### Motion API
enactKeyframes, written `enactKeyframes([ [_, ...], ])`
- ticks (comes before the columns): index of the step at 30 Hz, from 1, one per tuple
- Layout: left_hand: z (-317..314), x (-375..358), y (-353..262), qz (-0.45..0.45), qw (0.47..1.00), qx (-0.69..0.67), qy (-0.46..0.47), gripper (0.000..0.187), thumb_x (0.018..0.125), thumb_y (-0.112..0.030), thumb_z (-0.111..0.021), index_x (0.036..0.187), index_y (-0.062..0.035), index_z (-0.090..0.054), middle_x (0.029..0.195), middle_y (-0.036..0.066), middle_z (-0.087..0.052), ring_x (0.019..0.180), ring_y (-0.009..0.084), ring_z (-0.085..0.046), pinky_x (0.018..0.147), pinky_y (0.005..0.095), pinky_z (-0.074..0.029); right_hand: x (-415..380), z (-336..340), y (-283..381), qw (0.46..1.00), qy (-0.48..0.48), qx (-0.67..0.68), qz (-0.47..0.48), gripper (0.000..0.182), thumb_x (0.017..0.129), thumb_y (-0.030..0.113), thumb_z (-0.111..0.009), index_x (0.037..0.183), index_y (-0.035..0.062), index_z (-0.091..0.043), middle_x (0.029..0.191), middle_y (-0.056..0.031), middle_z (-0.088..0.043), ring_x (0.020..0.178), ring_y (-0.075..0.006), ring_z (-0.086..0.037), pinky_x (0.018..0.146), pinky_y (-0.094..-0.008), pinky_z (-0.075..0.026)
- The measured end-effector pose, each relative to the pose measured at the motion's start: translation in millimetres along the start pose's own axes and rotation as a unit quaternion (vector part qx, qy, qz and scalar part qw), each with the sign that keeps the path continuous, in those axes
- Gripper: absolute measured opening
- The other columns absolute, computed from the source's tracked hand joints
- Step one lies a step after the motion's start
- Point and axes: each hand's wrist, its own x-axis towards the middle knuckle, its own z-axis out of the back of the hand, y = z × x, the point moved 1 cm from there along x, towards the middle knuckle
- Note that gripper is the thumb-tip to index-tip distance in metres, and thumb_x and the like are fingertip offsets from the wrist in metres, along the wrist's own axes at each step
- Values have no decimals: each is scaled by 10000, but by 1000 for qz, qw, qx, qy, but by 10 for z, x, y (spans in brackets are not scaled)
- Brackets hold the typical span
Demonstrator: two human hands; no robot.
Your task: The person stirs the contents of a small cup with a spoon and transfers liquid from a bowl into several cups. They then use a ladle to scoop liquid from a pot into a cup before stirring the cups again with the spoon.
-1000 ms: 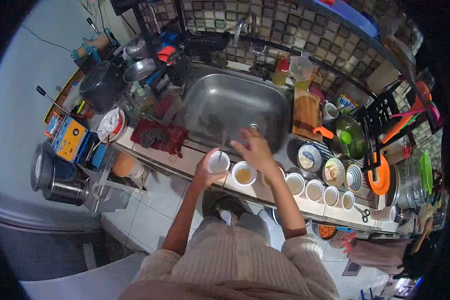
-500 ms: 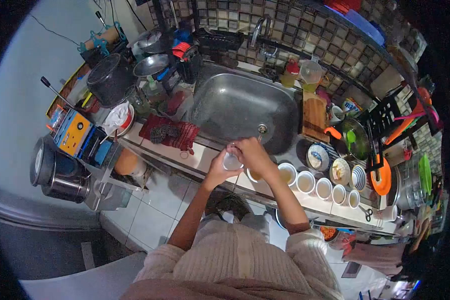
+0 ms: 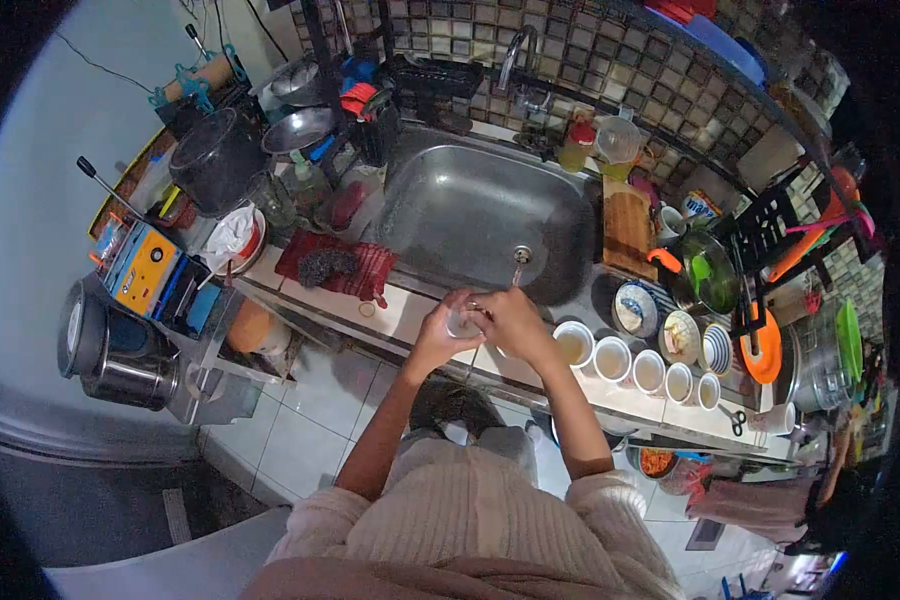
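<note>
My left hand is wrapped around a small clear cup in front of the sink's near edge. Over the cup's rim, my right hand is closed, fingers pinched together. A thin handle, like that of a spoon, sticks up beyond the right hand; its lower end is hidden. To the right of my hands, several white-rimmed cups with pale liquid, the nearest being one large cup, stand in a row along the counter edge.
Behind my hands is the steel sink. A red cloth with a dark scrubber lies left. Bowls, a pan, a cutting board and scissors are on the right.
My right hand has dipped slightly lower and right, its fingers now reaching over the cup. My left hand still holds the cup. The view has shifted slightly.
</note>
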Motion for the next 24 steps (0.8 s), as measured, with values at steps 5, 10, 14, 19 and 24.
enactKeyframes([
  [5, 24, 32, -150, 45, 999, -1, 12, 676, 614, -120, -782, 1193, -39, -443, 1063, 102, -578, 968, 168, -555, 844, 312, -445, -122, 50, -13, 993, 69, -45, -80, 141, 785, 171, -585, 871, 105, -676, 714, -169, -620, 692, -357, -605, 663, -435, -479],
  [10, 12, 24, -123, 52, 998, -21, 8, 683, 608, -101, -768, 1203, -43, -438, 1055, 108, -584, 968, 172, -560, 842, 315, -448, -136, 90, 140, 995, 58, -49, -63, 159, 787, 188, -585, 894, 117, -679, 708, -184, -618, 692, -365, -606, 669, -442, -484],
  [14, -18, 8, 51, 25, 1000, -13, 5, 709, 587, -96, -773, 1209, -46, -436, 1044, 106, -591, 959, 181, -568, 841, 318, -451, -144, -57, 85, 990, 71, -99, -72, 167, 781, 192, -589, 904, 130, -684, 727, -181, -623, 705, -367, -609, 667, -445, -493],
  [19, -55, -11, 230, 88, 991, -99, 14, 775, 539, -97, -797, 1221, -49, -434, 1055, 121, -591, 968, 200, -573, 846, 326, -453, -156, -20, 208, 986, 94, -118, -67, 150, 745, 166, -598, 837, 71, -669, 754, -200, -624, 724, -354, -621, 664, -436, -502],
  [24, -65, -34, 250, 90, 990, -111, 11, 781, 543, -90, -798, 1230, -49, -427, 1073, 127, -586, 989, 199, -568, 855, 325, -449, -206, -68, 146, 988, 92, -118, -47, 175, 764, 199, -608, 911, 147, -688, 725, -185, -625, 700, -352, -617, 640, -435, -503],
])
